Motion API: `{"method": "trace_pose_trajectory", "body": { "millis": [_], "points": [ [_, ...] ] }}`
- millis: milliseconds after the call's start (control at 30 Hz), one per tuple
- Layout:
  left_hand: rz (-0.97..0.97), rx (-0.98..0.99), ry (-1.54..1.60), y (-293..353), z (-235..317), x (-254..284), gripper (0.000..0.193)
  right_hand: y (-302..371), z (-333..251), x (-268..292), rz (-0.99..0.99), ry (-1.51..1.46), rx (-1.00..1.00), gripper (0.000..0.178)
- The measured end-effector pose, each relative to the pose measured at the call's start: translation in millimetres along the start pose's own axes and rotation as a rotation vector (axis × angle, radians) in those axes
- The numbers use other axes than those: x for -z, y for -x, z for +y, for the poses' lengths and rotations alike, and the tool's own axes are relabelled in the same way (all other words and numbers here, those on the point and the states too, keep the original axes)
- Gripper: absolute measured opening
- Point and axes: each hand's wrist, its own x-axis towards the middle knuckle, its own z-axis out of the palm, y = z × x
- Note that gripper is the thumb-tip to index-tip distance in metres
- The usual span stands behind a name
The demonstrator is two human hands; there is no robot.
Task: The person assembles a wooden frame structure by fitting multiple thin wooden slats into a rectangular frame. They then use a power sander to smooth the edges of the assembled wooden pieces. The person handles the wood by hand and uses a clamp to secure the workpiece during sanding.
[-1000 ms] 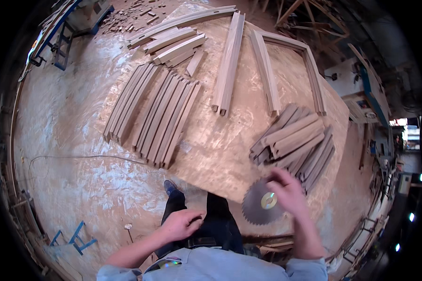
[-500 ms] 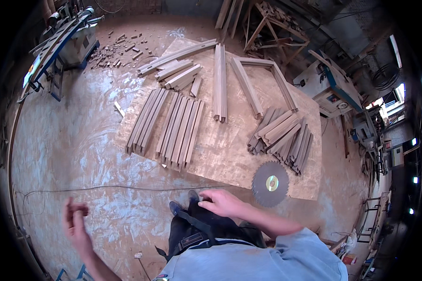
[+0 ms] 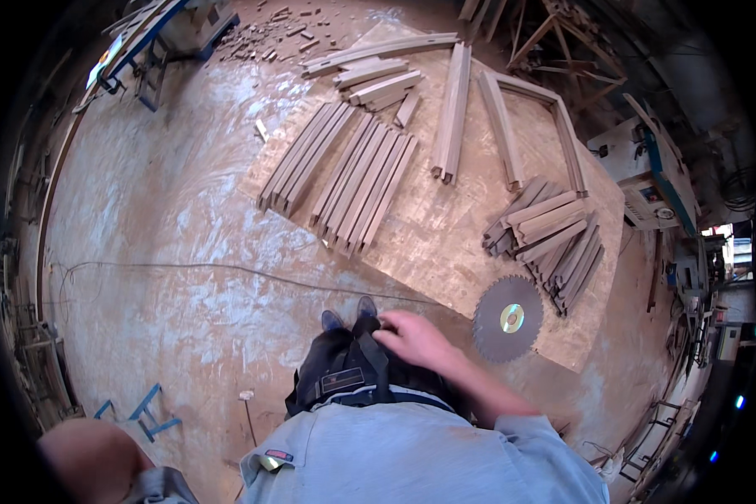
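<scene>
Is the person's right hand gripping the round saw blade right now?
No: the saw blade lies at the near edge of the board, and the right hand is off to its left, apart from it.

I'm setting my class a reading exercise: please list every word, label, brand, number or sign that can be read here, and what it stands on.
Nothing here can be read, so I quote nothing.
Round label on the saw blade: print too small.
Rectangular patch on the dark clothing at the waist: too blurred.
Small tag on the blue-grey shirt: too small.
Machine at the right: any marks too blurred.
</scene>
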Motion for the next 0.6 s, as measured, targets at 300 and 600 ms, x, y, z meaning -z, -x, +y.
{"method": "trace_pose_trajectory", "body": {
  "millis": [300,600],
  "points": [
    [-0.04,0.304,0.038,50.3,-69.5,-32.2,0.059,-14.3,0.4,28.9,0.139,0.029,-0.059,0.041],
    [-0.117,0.422,0.093,82.2,-133.0,30.6,0.063,-58.3,-43.0,-36.2,0.135,0.082,-0.073,0.043]
  ]
}}
